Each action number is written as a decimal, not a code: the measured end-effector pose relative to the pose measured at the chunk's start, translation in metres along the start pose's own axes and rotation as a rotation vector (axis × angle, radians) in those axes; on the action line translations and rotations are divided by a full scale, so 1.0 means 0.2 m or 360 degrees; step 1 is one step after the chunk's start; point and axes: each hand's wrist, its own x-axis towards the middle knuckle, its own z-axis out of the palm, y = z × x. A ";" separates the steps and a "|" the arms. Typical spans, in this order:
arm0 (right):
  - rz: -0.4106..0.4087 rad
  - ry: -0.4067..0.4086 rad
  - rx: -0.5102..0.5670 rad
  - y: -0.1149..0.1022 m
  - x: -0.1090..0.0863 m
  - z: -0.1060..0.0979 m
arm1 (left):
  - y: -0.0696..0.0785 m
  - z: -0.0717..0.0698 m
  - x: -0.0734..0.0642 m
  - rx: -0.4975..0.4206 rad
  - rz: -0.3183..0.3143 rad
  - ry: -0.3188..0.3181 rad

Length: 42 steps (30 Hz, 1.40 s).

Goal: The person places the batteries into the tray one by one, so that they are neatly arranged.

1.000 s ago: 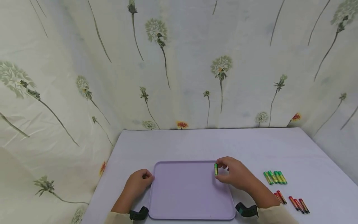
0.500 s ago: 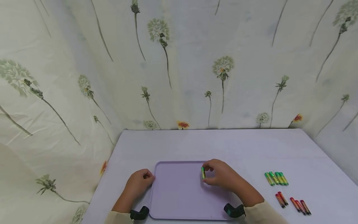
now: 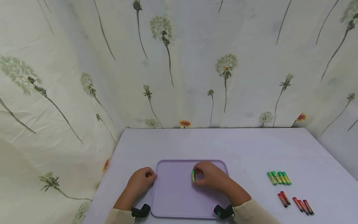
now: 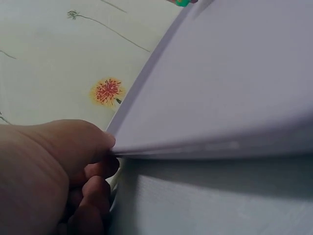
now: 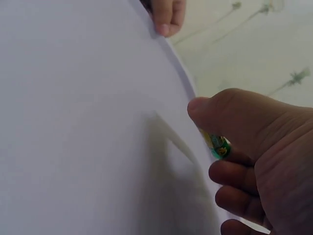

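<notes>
Beyond the far edge of the pale table [image 3: 251, 149], a flower-print cloth [image 3: 190, 62] hangs across the view. On the table, close to me, lies a purple tray [image 3: 173, 199]. My left hand [image 3: 142, 179] pinches the tray's left rim, thumb above and fingers curled below, and it has stayed there over the last second. My right hand [image 3: 210, 175] is the one that has moved: from the tray's far right corner it has come leftward, and now it is over the middle, a little toward the far side. Its thumb and fingers are clamped on a single green battery [image 3: 193, 176]; I cannot tell whether the battery's lower end touches the tray. As I judge it, this shift brings the battery well inside the rim, so the carry across looks mostly done while the letting go is not yet made. At the right, well apart from the tray, four other green batteries [image 3: 282, 178] lie side by side, and nearer me are five slim red batteries [image 3: 303, 207], a pair and a trio.
</notes>
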 end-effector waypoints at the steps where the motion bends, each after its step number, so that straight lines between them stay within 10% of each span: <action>1: 0.0007 -0.0006 -0.0013 -0.01 0.01 0.02 | 0.00 0.00 0.00 0.0001 -0.0002 -0.0003; 42: 0.0016 0.0015 -0.0262 -0.27 0.29 0.30 | 0.00 -0.02 0.01 0.0014 0.0040 -0.0036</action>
